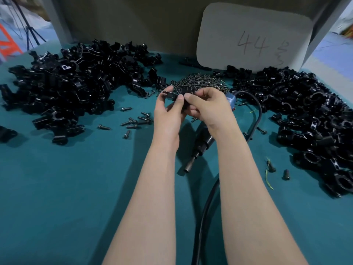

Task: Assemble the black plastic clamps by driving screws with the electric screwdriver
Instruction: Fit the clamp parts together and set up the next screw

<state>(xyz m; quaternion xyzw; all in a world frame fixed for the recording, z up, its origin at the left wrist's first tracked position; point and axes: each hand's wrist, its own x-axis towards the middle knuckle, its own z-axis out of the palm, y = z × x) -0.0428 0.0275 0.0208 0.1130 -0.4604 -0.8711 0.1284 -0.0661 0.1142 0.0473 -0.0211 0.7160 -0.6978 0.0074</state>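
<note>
Both my hands meet above the table's middle and hold one black plastic clamp [172, 95] between them. My left hand [168, 113] pinches its left end with thumb and fingers. My right hand [207, 106] grips its right part, thumb on top. Under my right wrist the electric screwdriver [198, 148] lies on the green table [76, 188], tip pointing toward me, its black cable [256, 115] looping right and back down. A heap of dark screws [200, 81] sits just beyond my hands.
A big pile of black clamp parts [72, 85] covers the left of the table, another pile [309, 115] the right. Several loose screws [133, 121] lie left of my hands, a few [286, 175] at the right. A white card marked 44 [252, 35] leans against the back wall.
</note>
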